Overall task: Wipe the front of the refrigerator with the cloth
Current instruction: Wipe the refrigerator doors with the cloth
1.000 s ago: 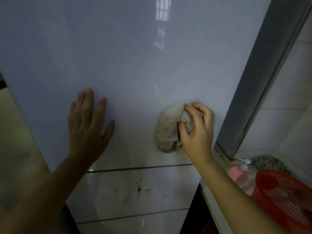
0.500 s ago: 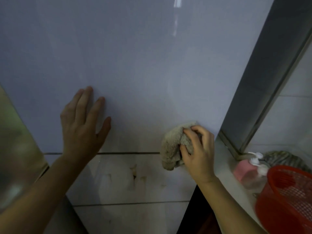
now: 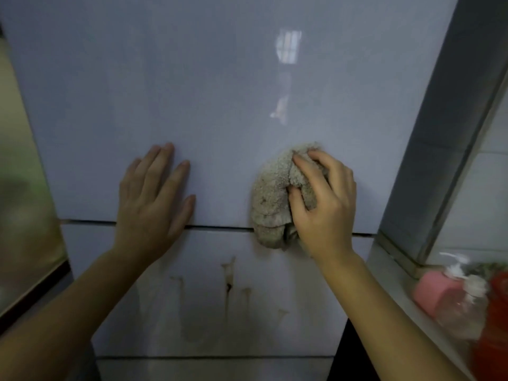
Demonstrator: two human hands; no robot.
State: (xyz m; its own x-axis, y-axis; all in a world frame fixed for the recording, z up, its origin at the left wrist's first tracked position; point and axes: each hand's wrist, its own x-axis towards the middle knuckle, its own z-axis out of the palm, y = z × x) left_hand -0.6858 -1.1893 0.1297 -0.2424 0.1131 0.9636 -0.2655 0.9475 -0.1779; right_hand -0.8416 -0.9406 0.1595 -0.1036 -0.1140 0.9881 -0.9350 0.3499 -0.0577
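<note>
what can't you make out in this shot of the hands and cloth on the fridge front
Head view only:
- Grey terry cloth: its right part is covered by the right hand.
- Horizontal seam between fridge panels: broken by the left hand and the cloth.
- Red plastic basket: cut off by the right edge.
- Pink pump bottle: blurred, label unreadable.
- Clear pump bottle: blurred, contents unclear.

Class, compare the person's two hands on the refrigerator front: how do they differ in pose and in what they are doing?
The left hand lies flat, fingers spread, bare against the refrigerator front; the right hand is curled, gripping the bunched cloth. The left hand lies wholly above the door seam; the right hand and cloth cross it. Both press on the same door.
</note>
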